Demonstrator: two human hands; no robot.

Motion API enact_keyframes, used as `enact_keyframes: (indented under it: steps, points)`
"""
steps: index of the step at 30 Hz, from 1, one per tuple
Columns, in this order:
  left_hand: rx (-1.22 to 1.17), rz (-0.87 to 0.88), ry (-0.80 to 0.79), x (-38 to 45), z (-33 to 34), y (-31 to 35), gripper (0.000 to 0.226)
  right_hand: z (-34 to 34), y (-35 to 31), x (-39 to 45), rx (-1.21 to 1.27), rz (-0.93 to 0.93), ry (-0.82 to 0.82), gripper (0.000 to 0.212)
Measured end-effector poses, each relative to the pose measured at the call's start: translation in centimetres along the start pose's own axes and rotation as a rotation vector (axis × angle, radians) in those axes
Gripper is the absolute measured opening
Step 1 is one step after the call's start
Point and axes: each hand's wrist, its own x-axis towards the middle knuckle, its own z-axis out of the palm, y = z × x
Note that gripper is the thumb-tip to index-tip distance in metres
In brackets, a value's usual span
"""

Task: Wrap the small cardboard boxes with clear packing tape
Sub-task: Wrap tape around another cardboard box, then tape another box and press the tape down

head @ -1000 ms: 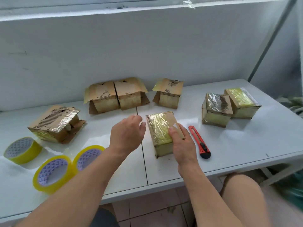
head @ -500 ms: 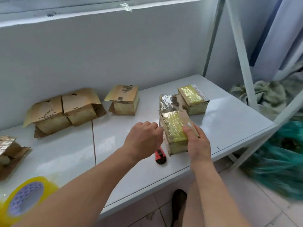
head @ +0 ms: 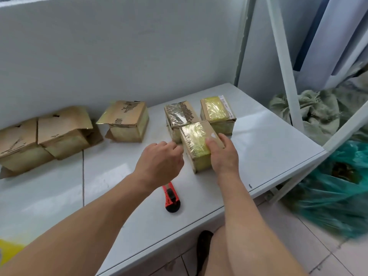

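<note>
While the right hand [head: 224,156] holds the taped box [head: 199,145] from its right side, fingers curled over the top, it sits near the bench's [head: 268,148] right edge, touching two wrapped boxes [head: 218,112], likely joining the finished group. Left hand [head: 161,160] hovers beside it, loosely curled, holding nothing.

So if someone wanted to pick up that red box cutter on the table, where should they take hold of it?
Probably by the long red body of the box cutter, pinched across its narrow sides from above. It lies flat on the white table, lengthwise toward the person, black end nearest. The left hand hovers over its far end, so the near half is the free part to grip.
</note>
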Motion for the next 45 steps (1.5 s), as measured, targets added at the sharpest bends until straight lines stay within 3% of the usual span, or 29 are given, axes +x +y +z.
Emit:
enact_keyframes:
  steps: [3,6,10,13,21,25,29,33,35,41,45]
  points:
    - [0.01,-0.01,-0.007,-0.7,-0.2,-0.8,0.032,0.3,-0.7,-0.2,-0.284,-0.099,0.1,0.058]
    - [0.017,-0.014,-0.024,-1.7,-0.6,-1.7,0.033,1.6,-1.8,-2.0,-0.524,-0.336,0.208,0.045]
    - [0.025,-0.028,-0.016,-3.4,-1.4,-3.1,0.024,5.1,-2.5,-4.8,-0.595,-0.593,0.23,0.018]
    - [0.016,-0.033,-0.011,-4.9,-1.8,-4.7,0.02,7.9,-2.8,-6.5,-0.619,-0.65,0.176,0.012]
    - [-0.017,-0.2,0.116,-6.6,0.1,-13.4,0.016,15.9,-4.5,-6.0,-0.596,-0.544,-0.154,0.035]
    - [-0.077,-0.36,0.183,-4.7,1.6,-17.4,0.042,20.0,-5.4,-3.2,-0.524,-0.394,-0.236,0.047]
    - [-0.352,-0.647,-0.046,-1.6,1.7,-19.6,0.059,21.7,-6.4,-1.2,-0.364,-0.219,-0.266,0.061]
    - [-0.908,-0.936,-0.244,-0.5,1.1,-19.3,0.076,21.5,-6.2,-1.1,-0.128,0.015,-0.433,0.066]
    - [-1.049,-1.017,-0.193,-1.2,0.2,-18.2,0.072,21.6,-5.6,-1.9,-0.072,0.024,-0.455,0.062]
    - [-1.105,-1.203,0.154,-7.3,-3.6,-15.0,0.046,20.6,-5.2,-8.8,0.019,0.035,-0.392,0.041]
    - [-1.16,-1.336,0.274,-14.0,-7.4,-11.6,0.031,18.5,-4.2,-16.2,0.028,0.056,-0.49,0.026]
